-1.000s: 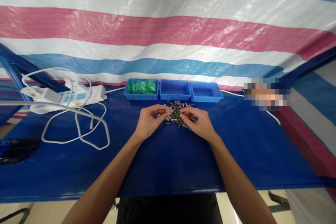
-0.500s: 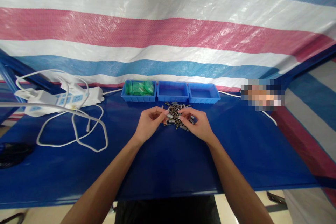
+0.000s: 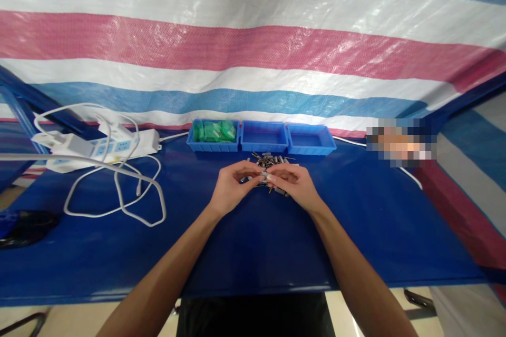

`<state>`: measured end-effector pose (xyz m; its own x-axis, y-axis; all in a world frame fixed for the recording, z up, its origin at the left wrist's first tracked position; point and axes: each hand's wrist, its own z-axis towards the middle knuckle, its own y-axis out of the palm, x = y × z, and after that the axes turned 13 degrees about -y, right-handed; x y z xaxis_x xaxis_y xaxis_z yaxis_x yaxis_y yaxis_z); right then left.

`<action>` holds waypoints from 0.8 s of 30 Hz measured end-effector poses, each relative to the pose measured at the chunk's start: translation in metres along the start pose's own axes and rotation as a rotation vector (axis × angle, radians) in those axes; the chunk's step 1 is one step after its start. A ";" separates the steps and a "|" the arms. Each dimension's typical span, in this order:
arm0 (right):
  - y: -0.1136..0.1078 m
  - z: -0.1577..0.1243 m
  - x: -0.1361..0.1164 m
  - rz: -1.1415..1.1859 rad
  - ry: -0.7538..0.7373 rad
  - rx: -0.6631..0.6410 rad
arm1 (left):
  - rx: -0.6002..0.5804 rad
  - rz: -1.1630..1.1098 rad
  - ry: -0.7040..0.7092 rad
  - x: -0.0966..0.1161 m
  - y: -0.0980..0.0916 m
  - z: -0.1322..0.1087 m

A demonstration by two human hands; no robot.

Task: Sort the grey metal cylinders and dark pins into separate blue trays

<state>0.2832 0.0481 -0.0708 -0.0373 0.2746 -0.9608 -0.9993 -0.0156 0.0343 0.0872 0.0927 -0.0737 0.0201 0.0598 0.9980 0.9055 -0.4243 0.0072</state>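
My left hand (image 3: 234, 185) and my right hand (image 3: 297, 185) meet over a pile of small metal parts (image 3: 270, 159). Thumbs and fingers of both are pinched together at the tips. Between them is a small light-grey piece (image 3: 263, 174), too small to make out its exact kind. The pile is a mix of thin dark and brass-coloured pins and short grey cylinders. Part of it is hidden beneath my fingers.
Behind the pile stand three blue bins in a row: the left bin (image 3: 212, 148) holds green packets (image 3: 215, 130), beside a middle bin (image 3: 264, 145) and a right bin (image 3: 311, 147). A white power strip (image 3: 118, 147) and looped white cable (image 3: 152, 224) lie leftward on the blue table (image 3: 253, 253).
Both hands have come together, their fingertips now meeting at the small grey piece. Before, they were apart on either side of the pile. The view has shifted slightly.
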 end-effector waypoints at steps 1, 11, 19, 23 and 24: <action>0.001 0.001 0.001 0.002 0.004 0.002 | 0.002 0.019 0.005 0.001 0.000 0.000; -0.006 0.037 0.002 -0.197 -0.154 0.306 | -0.074 0.784 0.346 0.004 -0.036 0.004; -0.020 0.045 0.004 -0.269 -0.225 0.294 | -0.187 0.902 0.330 0.003 -0.036 0.005; -0.024 0.027 0.013 -0.268 -0.182 0.313 | -0.170 0.826 0.290 0.010 -0.042 0.003; -0.025 0.024 0.014 -0.265 -0.174 0.315 | -0.160 0.777 0.277 0.012 -0.044 0.002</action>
<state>0.3074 0.0749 -0.0783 0.2471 0.3880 -0.8879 -0.9264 0.3632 -0.0991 0.0486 0.1142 -0.0626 0.4893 -0.5176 0.7019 0.6055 -0.3775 -0.7006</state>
